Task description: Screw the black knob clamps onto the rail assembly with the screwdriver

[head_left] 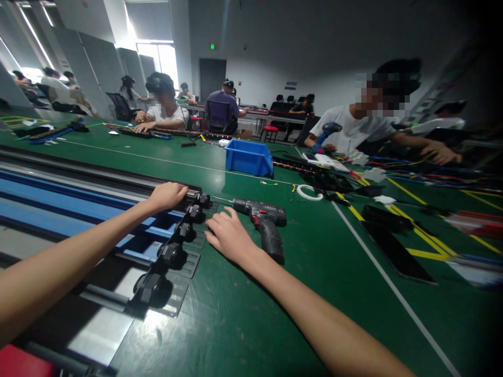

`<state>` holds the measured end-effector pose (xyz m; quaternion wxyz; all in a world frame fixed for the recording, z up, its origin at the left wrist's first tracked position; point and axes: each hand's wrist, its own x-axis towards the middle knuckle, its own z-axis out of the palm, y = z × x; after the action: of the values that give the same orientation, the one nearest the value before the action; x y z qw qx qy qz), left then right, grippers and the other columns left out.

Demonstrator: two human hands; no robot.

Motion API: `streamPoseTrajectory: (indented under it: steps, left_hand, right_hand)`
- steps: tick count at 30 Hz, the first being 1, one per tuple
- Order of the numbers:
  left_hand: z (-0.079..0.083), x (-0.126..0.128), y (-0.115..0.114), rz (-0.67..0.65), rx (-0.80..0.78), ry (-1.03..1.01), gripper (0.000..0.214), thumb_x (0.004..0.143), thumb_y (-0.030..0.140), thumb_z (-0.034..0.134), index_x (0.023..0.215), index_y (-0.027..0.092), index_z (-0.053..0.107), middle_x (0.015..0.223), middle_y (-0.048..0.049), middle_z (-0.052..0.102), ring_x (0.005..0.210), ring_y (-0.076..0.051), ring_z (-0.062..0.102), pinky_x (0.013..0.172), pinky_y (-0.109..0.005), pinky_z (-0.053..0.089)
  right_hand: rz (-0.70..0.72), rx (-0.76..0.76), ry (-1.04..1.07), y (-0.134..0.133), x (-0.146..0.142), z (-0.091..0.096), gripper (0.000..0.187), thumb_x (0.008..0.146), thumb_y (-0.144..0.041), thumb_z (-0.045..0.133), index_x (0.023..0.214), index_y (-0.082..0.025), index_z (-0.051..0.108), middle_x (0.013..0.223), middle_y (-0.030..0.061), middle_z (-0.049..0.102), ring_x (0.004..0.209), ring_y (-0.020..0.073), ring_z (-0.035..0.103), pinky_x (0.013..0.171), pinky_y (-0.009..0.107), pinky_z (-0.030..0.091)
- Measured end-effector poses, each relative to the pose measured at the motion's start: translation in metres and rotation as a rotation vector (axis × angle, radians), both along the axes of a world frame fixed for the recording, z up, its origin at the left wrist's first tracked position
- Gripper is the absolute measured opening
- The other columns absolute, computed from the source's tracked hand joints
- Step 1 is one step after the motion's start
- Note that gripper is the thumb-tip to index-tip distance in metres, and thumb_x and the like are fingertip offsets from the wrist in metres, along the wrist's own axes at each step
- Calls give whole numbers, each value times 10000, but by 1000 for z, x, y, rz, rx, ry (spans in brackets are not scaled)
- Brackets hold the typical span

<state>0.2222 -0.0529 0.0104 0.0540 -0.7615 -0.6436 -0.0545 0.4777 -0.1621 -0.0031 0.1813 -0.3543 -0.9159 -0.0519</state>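
Observation:
My left hand [168, 197] is closed over the far end of a metal rail [195, 194], just behind a black hex-shaped fitting [204, 199]. Several more such fittings, one of them large [172, 254], stand in a row at the ends of the long parallel rails, each by a slotted metal plate [187, 264]. My right hand [231, 235] hovers or rests just right of that row, its fingers loosely bent and apart, with nothing visible in them. Close beyond it lies a black cordless drill [271, 214] on its side, its long bit pointing left at the fittings.
Beyond the drill are a blue bin [248, 157] and a white ring-shaped coil [309, 192] on the green table [314, 298]. A blue drill [325, 137], wires and a dark flat panel [396, 251] lie to the right. Co-workers sit across the table.

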Motion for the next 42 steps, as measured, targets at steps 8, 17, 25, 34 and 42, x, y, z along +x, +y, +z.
streamPoseTrajectory:
  steps: [8,17,25,34,42]
  left_hand:
    - [0,-1,1,-9,-1,-6,557,964,472,242,843,198,712,884,-140,739,841,-282,690,663,-301,415]
    - [1,0,0,1,-5,-7,556,963,479,242,849,199,709,919,-144,748,879,-285,695,681,-304,425]
    - [0,-1,0,-7,-13,12,592,966,518,211,840,210,701,936,-146,748,892,-297,696,665,-311,421]
    - [0,0,2,29,-33,20,598,965,527,211,872,217,714,953,-145,750,921,-297,699,706,-314,445]
    - [0,-1,2,19,-27,33,605,964,532,204,876,216,713,933,-143,743,903,-299,693,682,-309,432]
  right_hand:
    - [-307,-126,-91,-11,3,25,454,872,-543,641,1063,-133,672,1066,158,655,1000,312,632,872,447,471]
    - [-447,-270,-122,-14,3,34,446,873,-549,606,1025,-134,664,924,178,721,852,337,712,692,415,527]
    - [-373,-384,257,10,29,52,362,810,-532,661,956,-204,707,931,94,737,857,254,691,750,363,528]
    - [-419,-383,1342,98,127,57,539,711,-486,740,1133,-164,647,1099,95,697,1006,248,680,738,342,610]
    - [-641,-175,1380,138,217,-22,653,628,-437,810,1189,-155,631,1063,95,701,1003,243,678,903,405,553]
